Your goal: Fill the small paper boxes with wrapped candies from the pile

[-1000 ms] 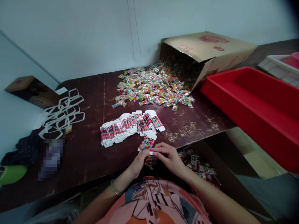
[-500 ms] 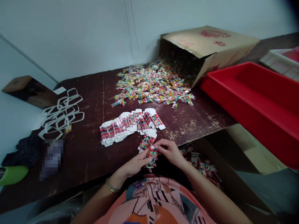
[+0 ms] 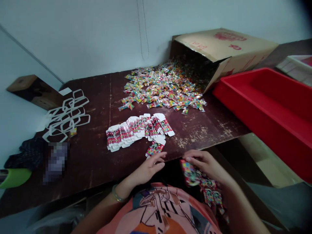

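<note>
Lower centre: our right hand point(image 3: 207, 165) pinches a small colourful box point(image 3: 190, 174); our left hand point(image 3: 148, 169), fingers loosely spread and holding nothing, touches a flat carton point(image 3: 154, 149) at the table point(image 3: 97, 162) edge.

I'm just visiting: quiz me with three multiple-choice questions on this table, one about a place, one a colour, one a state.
1. Where do the loose sweets lie?
A. in the tray
B. spilled on the table before the cardboard box
C. on the floor

2. What colour is the big tray?
A. red
B. blue
C. white

3. How does the cardboard box lie?
A. upright, sealed
B. flattened
C. tipped on its side, open

Answers: 1 B, the pile spreads from the box mouth; 2 A, its walls are red; 3 C, its opening faces the sweets.
</note>
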`<state>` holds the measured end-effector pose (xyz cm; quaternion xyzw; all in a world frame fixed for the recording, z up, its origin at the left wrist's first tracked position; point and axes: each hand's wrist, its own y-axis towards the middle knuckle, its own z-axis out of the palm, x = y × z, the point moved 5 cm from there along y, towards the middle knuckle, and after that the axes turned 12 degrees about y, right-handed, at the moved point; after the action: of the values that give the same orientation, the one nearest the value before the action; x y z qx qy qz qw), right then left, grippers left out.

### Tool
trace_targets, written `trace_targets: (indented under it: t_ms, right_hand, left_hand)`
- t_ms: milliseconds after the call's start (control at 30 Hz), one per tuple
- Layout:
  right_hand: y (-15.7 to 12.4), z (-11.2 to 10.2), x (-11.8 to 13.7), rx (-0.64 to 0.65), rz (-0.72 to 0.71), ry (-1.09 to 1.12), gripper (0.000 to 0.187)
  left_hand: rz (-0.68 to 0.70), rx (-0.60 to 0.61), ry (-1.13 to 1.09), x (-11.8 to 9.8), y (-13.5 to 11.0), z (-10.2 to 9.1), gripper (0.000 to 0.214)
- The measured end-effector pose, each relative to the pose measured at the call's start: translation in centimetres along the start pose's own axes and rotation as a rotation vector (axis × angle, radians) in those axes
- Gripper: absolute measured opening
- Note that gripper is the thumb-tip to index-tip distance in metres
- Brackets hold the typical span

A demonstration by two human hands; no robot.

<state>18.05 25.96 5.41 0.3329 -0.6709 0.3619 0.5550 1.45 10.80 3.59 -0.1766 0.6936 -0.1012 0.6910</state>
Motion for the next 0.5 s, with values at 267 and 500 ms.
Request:
trace_targets:
  t_ms: [267, 500]
  right_hand:
    - [3.1, 8.7, -0.5, 0.078, -0.265, -0.42, 0.058]
    - [3.5, 13.2, -3.7, 0.161, -0.474, -0.587, 0.046]
  left_hand:
    - [-0.037, -0.576, 0.293, 2.2, -0.7, -8.0, 0.04]
    - [-0.117, -0.504, 0.162, 4.4, -1.9, -7.6, 0.043]
